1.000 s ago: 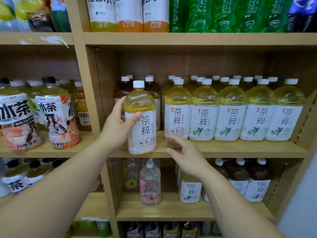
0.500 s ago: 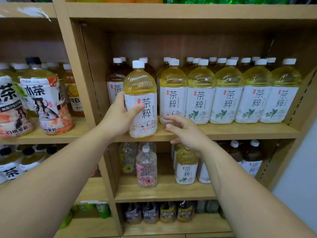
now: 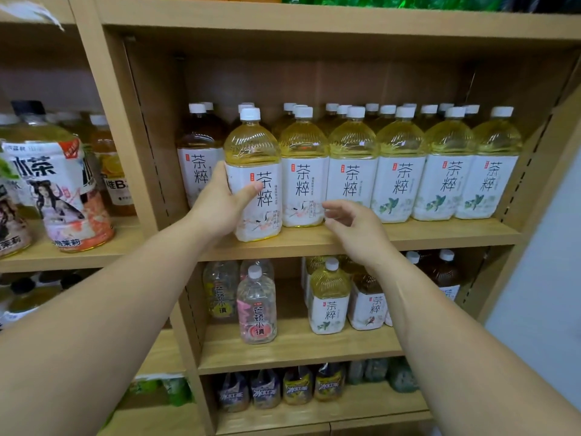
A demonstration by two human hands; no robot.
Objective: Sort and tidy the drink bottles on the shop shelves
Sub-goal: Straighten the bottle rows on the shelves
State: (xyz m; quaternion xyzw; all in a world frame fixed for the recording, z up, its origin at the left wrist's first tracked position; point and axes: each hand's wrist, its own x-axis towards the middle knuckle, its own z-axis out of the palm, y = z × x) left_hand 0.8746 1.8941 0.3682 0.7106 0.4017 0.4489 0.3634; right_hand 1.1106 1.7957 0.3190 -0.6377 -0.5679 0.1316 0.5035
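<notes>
Left forearm [image 3: 110, 309] and right forearm [image 3: 456, 341] are both bare along their whole visible length, broad near the frame edge and tapering to the wrist. Left hand [image 3: 220, 206] and right hand [image 3: 355, 228] are likewise bare, uncovered to the fingertips.

Left grip [image 3: 220, 204] wrapped round a bottle [image 3: 253, 152], thumb across its front; right grip [image 3: 356, 229] free alongside, fingers [image 3: 337, 207] loosely curled

Soft, even indoor light reaches the wooden shelf unit [image 3: 440, 237] from the front, while the board above [image 3: 314, 23] casts a broad shadow over the back panel [image 3: 314, 80]. Small white glints mark the shoulders of the front tea bottle [image 3: 251, 143] and its neighbours. The wide lens bows the uprights [image 3: 103, 127] at both edges; the bottom-shelf bottles [image 3: 295, 387] and near forearms [image 3: 110, 309] look soft.
</notes>
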